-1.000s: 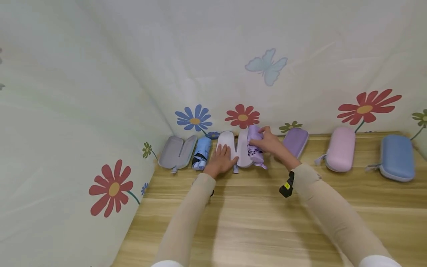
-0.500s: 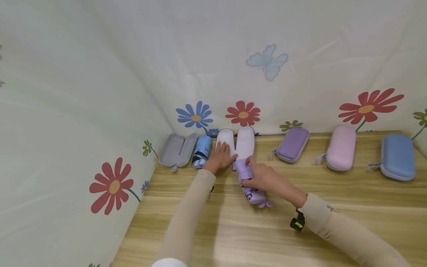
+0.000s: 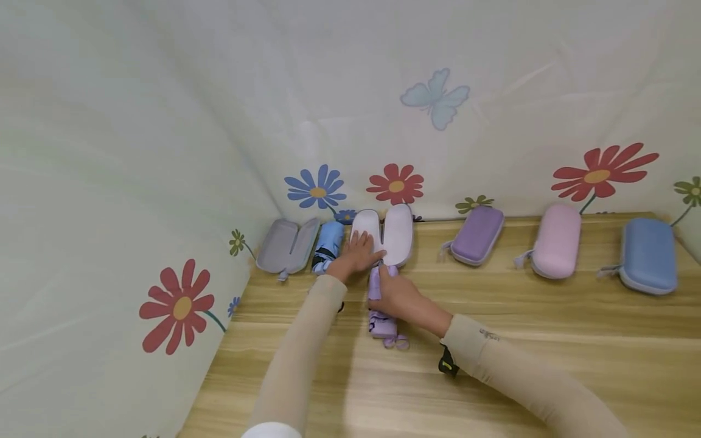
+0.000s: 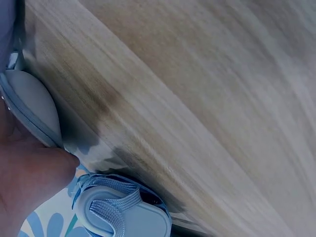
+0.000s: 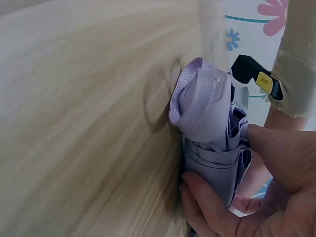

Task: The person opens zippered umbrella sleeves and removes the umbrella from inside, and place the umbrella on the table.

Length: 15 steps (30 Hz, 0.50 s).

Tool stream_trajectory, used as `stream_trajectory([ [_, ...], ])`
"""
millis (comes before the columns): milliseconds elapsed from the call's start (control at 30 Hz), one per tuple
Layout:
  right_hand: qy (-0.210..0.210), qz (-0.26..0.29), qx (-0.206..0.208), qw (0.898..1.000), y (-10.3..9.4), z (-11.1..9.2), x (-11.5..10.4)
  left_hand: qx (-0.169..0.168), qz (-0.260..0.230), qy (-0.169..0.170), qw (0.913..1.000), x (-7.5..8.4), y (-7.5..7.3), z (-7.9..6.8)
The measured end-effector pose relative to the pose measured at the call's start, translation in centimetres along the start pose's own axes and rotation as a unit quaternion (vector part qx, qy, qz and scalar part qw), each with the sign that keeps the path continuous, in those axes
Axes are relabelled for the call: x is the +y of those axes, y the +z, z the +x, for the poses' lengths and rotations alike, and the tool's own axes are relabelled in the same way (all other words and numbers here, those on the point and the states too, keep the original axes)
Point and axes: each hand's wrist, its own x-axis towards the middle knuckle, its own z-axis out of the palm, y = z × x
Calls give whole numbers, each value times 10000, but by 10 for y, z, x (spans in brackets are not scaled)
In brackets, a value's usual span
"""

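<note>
- Right hand (image 3: 402, 299) was curled snugly round the lilac folded umbrella (image 5: 212, 160), thumb on one side, fingers on the other, with no slack showing.
- This umbrella was low over the table (image 3: 394, 383), just in front of the spread-out white case (image 3: 398, 236); whether it touched the wood was hard to tell.
- Its wrist strap (image 5: 185, 94) hung loose at the end towards the table's front edge; judged from its folds, a grip across the wrapped band suited it best, with the strap clear of the zip.
- Left hand (image 3: 358, 254) lay flat on the white case's left half, fingers fairly straight and holding nothing; light, even pressure there probably kept the case from sliding.
- Just left lay a blue folded umbrella (image 3: 328, 240), then a grey case (image 3: 285, 246) near the rear left corner.
- Purple (image 3: 478, 235), pink (image 3: 557, 241) and blue (image 3: 648, 253) cases, all closed, lined the rear edge towards the right corner.
</note>
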Motion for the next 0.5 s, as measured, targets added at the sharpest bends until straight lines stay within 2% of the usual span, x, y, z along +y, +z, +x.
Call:
stream_trajectory([
  [133, 3, -13, 8, 10000, 1, 5, -5, 95, -32, 66, 9999, 3, -5, -4],
  [333, 88, 71, 154, 9998, 3, 9, -5, 42, -146, 130, 9998, 4, -5, -3],
  [500, 116, 39, 89, 9999, 4, 9, -8, 79, -128, 93, 9998, 3, -4, -5],
])
